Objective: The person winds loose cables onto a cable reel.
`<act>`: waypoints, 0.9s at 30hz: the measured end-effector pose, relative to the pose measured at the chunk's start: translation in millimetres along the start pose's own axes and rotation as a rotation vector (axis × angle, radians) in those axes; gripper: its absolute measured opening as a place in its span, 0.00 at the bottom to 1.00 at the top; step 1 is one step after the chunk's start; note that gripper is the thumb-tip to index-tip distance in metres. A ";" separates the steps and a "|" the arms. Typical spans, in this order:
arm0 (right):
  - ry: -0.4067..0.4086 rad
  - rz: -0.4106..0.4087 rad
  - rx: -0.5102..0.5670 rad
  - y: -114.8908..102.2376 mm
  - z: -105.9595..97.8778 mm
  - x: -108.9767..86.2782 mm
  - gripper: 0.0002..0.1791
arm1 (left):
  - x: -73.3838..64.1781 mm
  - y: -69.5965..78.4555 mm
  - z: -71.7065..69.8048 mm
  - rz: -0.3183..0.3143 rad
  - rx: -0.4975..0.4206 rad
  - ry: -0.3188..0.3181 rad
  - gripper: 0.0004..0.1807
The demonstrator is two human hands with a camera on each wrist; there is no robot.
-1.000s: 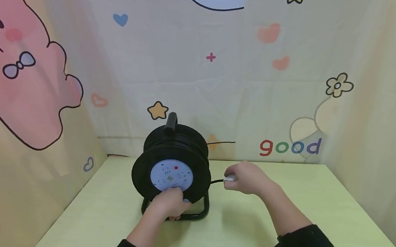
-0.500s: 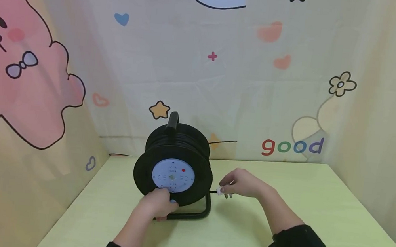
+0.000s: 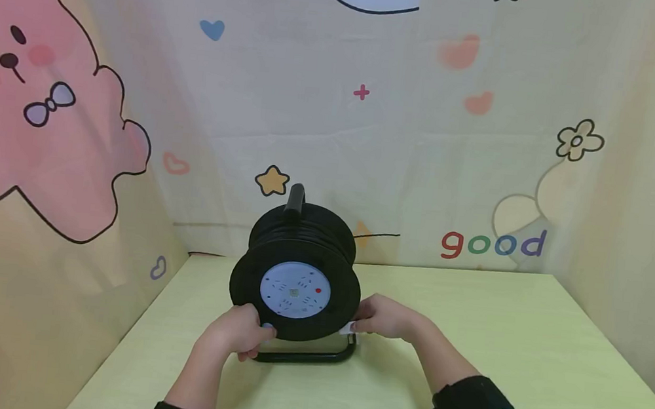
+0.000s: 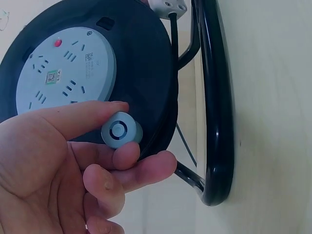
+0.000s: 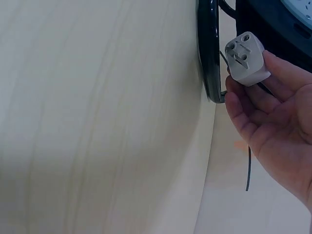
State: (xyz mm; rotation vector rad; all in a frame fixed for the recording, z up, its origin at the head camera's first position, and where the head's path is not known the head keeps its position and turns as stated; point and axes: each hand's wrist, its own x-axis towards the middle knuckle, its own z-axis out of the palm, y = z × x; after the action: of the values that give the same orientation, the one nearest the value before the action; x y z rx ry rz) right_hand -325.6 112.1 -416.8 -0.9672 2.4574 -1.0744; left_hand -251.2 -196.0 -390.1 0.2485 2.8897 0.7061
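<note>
A black cable reel [image 3: 292,323] with a pale round socket panel [image 3: 295,290] stands on a tubular metal stand. At the lower left of its front disc, my left hand [image 3: 236,332] pinches a grey-blue round knob [image 4: 117,129] between thumb and fingers. My right hand [image 3: 387,318] is at the reel's lower right edge. It holds a white plug [image 5: 245,58] between thumb and fingers, the pins facing the wrist camera. Black cable is wound on the drum behind the disc, and a length of it runs from the plug.
The stand's black tube [image 3: 307,358] rests on the pale wooden table [image 3: 453,375] under the reel. A dark carry handle [image 3: 295,203] rises from the top. Behind hangs a printed cloth [image 3: 313,111] with cartoon figures.
The reel's disc has turned counterclockwise, its red dot moving right and down. My left hand has gone left with the knob; my right hand has brought the plug left and down to the reel.
</note>
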 end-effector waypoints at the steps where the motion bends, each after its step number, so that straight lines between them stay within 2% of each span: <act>1: -0.002 -0.003 -0.008 2.9 0.2 1.3 0.08 | 0.4 0.6 -0.5 0.003 0.003 -0.002 0.23; 7: 0.021 -0.002 -0.083 -0.2 -9.5 -4.7 0.10 | 1.5 -0.9 -2.9 -0.003 0.016 -0.016 0.24; 10: 0.054 0.026 -0.134 -7.5 -26.8 -15.7 0.12 | 1.5 -4.1 -5.7 -0.013 0.019 -0.005 0.23; 14: 0.132 0.026 -0.144 -24.7 -55.5 -31.3 0.13 | -0.1 -7.7 -11.8 -0.037 0.025 0.017 0.23; 17: 0.248 -0.031 -0.122 -38.7 -73.2 -39.0 0.14 | -2.8 -9.6 -17.4 -0.056 0.027 0.043 0.23; 20: 0.379 -0.122 -0.039 -50.6 -82.9 -42.0 0.13 | -6.0 -10.8 -23.5 -0.068 0.029 0.082 0.23; 23: 0.479 -0.244 0.072 -58.5 -83.5 -40.2 0.18 | -9.4 -11.4 -29.2 -0.077 0.025 0.124 0.23; 27: 0.546 -0.368 0.200 -69.2 -72.4 -38.6 0.28 | -12.3 -11.2 -34.5 -0.078 0.012 0.179 0.23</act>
State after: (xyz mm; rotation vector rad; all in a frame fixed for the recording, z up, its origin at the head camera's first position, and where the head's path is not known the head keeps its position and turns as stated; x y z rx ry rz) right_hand -301.1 143.0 -317.0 -1.2186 2.5483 -1.8844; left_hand -247.2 -223.4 -363.8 0.0772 3.0530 0.7332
